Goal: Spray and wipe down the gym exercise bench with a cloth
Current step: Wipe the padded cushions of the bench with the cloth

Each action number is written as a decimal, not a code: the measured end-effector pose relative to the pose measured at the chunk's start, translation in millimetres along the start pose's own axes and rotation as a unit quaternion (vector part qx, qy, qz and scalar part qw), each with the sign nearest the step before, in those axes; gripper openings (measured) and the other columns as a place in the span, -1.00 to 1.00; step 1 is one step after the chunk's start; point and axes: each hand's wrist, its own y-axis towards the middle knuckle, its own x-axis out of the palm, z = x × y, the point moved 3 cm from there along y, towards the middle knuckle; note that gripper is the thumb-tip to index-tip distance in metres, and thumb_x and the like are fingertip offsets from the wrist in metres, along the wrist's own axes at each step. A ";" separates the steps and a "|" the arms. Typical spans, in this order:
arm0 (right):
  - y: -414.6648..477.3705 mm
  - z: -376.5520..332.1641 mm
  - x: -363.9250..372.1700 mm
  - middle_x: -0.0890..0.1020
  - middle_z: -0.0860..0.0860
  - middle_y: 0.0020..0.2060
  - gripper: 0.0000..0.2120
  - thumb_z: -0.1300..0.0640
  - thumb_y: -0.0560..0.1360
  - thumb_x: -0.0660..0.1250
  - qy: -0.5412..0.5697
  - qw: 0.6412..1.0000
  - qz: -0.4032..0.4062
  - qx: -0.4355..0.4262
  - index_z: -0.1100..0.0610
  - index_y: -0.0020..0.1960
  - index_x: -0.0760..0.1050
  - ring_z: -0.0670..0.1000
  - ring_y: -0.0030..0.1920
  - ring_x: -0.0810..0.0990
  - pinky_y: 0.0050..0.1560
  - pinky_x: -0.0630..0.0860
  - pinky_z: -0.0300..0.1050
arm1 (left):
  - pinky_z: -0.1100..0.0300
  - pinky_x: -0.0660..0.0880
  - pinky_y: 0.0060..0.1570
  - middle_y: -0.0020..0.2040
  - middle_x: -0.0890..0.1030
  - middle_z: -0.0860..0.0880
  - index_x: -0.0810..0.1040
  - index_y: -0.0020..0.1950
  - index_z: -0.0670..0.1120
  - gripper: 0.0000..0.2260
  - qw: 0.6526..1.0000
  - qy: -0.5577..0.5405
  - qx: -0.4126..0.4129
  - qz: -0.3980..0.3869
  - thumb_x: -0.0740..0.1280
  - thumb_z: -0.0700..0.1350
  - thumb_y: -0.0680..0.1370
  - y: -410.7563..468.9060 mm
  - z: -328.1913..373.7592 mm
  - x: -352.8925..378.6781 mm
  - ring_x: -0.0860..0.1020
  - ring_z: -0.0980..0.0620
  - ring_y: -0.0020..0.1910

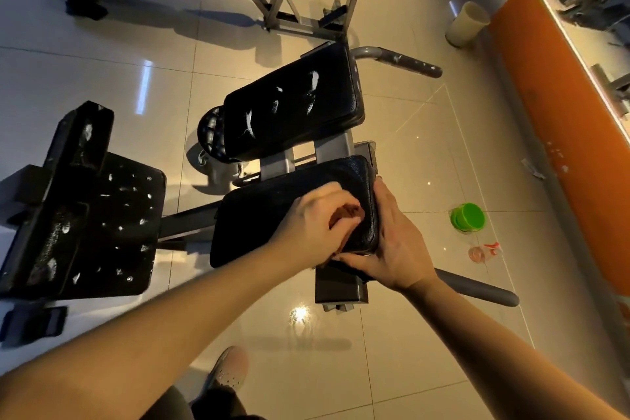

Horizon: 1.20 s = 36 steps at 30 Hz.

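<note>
The cloth (346,213), a reddish-brown bundle, lies on the right end of the near pad (269,215) of the bench (329,148). The left hand (312,220) is curled down over it and holds it against the black upholstery, so that only a small patch of cloth shows between the fingers. The right hand (395,244) clasps the right-hand edge of the same pad at its near corner; its fingertips are hidden where they wrap round that edge.

The near pad's long axis runs left to right, its right end tipped a little away from the person. The far pad (293,106), scuffed white in places, lies beyond it across a gap, slanting the same way.

On the tiled floor (409,334) right of the bench stands a green tub (467,217), seen from above; what it holds cannot be made out. Just beside it, nearer the person, a clear pinkish spray bottle (484,252) lies on its side, its red trigger end pointing right; its fill level is too small to tell. Well apart, by the orange wall (562,119), a pale cylindrical bin (466,24) stands, its inside out of sight.

A second worn bench (95,215) stands at the left, partly cut off by the frame edge.
</note>
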 end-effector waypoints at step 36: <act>-0.2 8.7 1.8 0.17 -0.09 0.61 0.23 -0.49 0.30 0.46 -0.007 0.999 -0.019 0.025 0.04 0.67 -0.09 -0.02 0.44 0.44 0.30 0.57 0.01 | 0.10 0.52 0.03 -0.01 0.65 -0.01 0.69 0.11 -0.03 -0.84 0.946 0.047 -0.291 0.134 0.43 -0.07 0.55 -0.2 -98.1 -37.9 0.60 -0.03 0.02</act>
